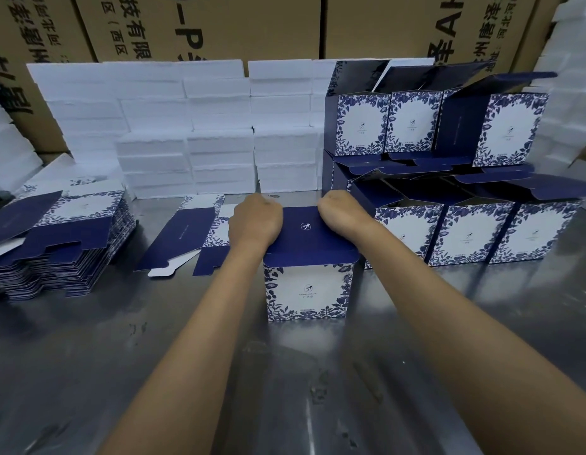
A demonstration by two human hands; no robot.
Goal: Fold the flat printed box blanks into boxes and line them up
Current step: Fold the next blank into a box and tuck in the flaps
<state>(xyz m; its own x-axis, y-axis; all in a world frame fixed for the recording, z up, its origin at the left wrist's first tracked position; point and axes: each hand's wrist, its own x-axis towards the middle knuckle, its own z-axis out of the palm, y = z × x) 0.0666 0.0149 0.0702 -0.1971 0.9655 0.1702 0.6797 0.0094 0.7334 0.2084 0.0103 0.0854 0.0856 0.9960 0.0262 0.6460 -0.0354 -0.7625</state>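
Observation:
A folded blue-and-white floral box (307, 290) stands upright on the metal table (186, 372) in the centre, its dark blue lid flap lying over the top. My left hand (257, 220) lies at the lid's far left corner and my right hand (342, 211) at its far right corner. Both hands curl over the box's far edge, with the fingertips hidden behind it. One flat blank (186, 238) lies just left of the box. Further left sits a tall stack of flat blanks (60, 244). Finished boxes (475, 231) with open lids stand in rows at the right.
More finished boxes (413, 126) are stacked on a second tier at the back right. White foam blocks (186, 133) are piled along the back, with brown printed cartons (219, 24) behind them. More foam (567, 119) leans at the far right.

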